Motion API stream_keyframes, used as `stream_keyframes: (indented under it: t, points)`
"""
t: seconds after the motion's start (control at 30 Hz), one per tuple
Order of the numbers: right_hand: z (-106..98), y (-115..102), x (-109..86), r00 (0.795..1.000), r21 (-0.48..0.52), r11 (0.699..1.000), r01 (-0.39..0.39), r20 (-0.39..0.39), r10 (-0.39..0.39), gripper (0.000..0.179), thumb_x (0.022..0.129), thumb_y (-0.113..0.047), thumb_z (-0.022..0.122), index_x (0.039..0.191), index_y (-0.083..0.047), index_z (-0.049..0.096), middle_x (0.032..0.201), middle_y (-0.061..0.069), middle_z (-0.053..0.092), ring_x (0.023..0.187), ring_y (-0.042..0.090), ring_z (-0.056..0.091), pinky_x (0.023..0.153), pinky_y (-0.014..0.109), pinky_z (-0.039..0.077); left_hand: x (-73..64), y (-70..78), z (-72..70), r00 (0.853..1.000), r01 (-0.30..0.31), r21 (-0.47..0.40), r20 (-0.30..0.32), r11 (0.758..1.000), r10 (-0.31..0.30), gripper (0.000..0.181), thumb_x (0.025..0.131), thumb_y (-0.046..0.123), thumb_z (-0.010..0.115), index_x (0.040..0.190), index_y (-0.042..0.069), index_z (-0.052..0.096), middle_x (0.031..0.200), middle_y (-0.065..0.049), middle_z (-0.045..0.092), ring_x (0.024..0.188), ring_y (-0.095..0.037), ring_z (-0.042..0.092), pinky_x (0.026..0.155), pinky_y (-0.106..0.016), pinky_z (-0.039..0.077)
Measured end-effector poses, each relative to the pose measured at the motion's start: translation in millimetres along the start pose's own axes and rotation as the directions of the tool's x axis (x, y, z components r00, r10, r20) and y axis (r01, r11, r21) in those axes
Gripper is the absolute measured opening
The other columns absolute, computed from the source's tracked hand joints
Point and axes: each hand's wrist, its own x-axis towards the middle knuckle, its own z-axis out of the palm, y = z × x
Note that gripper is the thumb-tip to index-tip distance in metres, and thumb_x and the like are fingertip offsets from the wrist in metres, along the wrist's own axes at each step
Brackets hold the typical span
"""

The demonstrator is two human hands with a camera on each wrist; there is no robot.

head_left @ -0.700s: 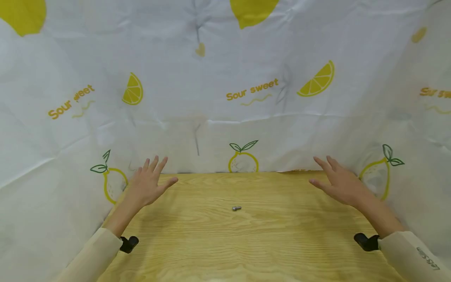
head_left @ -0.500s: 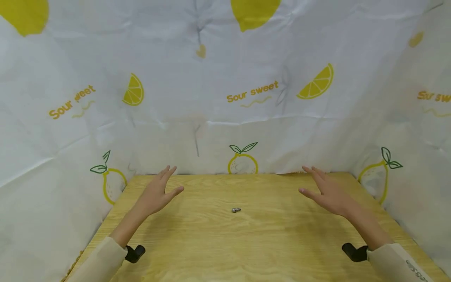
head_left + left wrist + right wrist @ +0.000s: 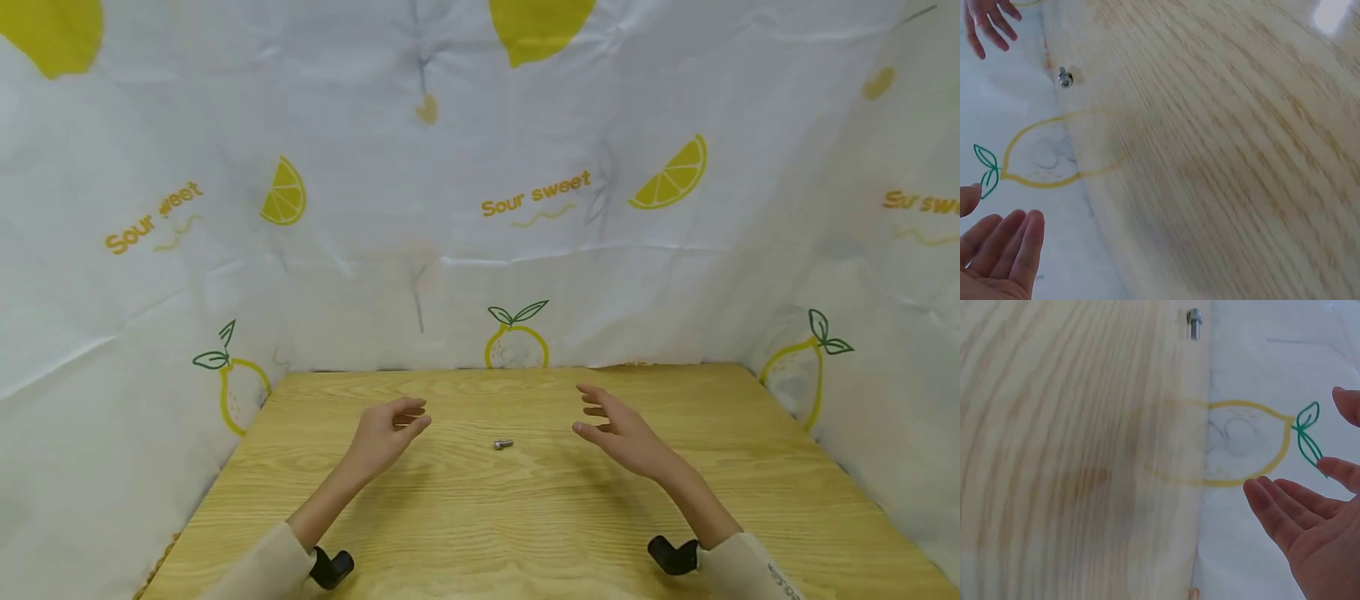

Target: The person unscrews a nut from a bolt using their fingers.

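Metal bolt (image 3: pixel 503 444), small and shiny, with a cylindrical head and a thinner shank, lies on its side near the centre of the head view, on a tabletop (image 3: pixel 487 525) of pale, streaky wood grain. The left hand (image 3: pixel 386 435) hovers left of it, fingers bent, a narrow gap to the thumb; the right hand (image 3: pixel 621 433), on the other side, has loosely bent fingers and a wider gap. Behind hangs a creased white sheet (image 3: pixel 375 208) printed with lemons.

From the left wrist, the bolt sits at upper left, its round end showing a dark centre; cupped fingers fill the lower left.

From the right wrist, the bolt is at top centre, and the fingers extend, relaxed, at lower right.
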Motion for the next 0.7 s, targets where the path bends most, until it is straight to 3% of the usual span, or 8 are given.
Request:
stream_keyframes:
  t: [0.17, 0.33, 0.53, 0.7]
  points:
    - [17, -6, 9.1, 0.998, 0.028, 0.998, -0.047, 0.047, 0.046, 0.072, 0.104, -0.041, 0.062, 0.161, -0.008, 0.032, 0.158, 0.027, 0.042, 0.141, 0.050, 0.048, 0.108, 0.062, 0.049, 4.0, 1.7, 18.8, 0.998, 0.025, -0.012, 0.057, 1.000, -0.024, 0.032, 0.099, 0.022, 0.072, 0.124, 0.004, 0.073, 0.103, -0.010, 0.078, 0.086, -0.026, 0.077, 0.068, -0.022, 0.060]
    - [29, -10, 17.0, 0.994, 0.052, 0.996, -0.066, 0.086, 0.062, 0.071, 0.103, -0.038, 0.063, 0.160, -0.008, 0.033, 0.158, 0.028, 0.040, 0.141, 0.049, 0.048, 0.108, 0.062, 0.049, 11.4, 3.4, 38.1, 0.991, 0.024, 0.030, 0.131, 0.999, -0.027, 0.033, 0.099, 0.023, 0.072, 0.122, 0.000, 0.073, 0.103, -0.009, 0.078, 0.087, -0.019, 0.073, 0.072, -0.029, 0.061]
    - [39, -8, 23.2, 0.992, 0.084, 0.994, -0.069, 0.110, 0.060, 0.071, 0.102, -0.036, 0.066, 0.159, -0.007, 0.035, 0.157, 0.029, 0.041, 0.140, 0.051, 0.048, 0.106, 0.060, 0.051, 22.7, 6.3, 56.3, 0.968, 0.055, 0.022, 0.245, 0.998, -0.058, 0.037, 0.098, 0.022, 0.072, 0.125, -0.003, 0.071, 0.109, -0.012, 0.075, 0.092, -0.022, 0.072, 0.071, -0.029, 0.061]
    - [48, -9, 29.2, 0.989, 0.114, 0.991, -0.068, 0.140, 0.051, 0.071, 0.101, -0.032, 0.068, 0.158, -0.006, 0.036, 0.155, 0.031, 0.042, 0.139, 0.051, 0.049, 0.109, 0.059, 0.049, 31.2, 7.4, 71.5, 0.954, 0.024, 0.079, 0.295, 0.997, -0.046, 0.035, 0.096, 0.020, 0.074, 0.122, -0.003, 0.072, 0.103, -0.012, 0.076, 0.088, -0.020, 0.071, 0.069, -0.030, 0.059]
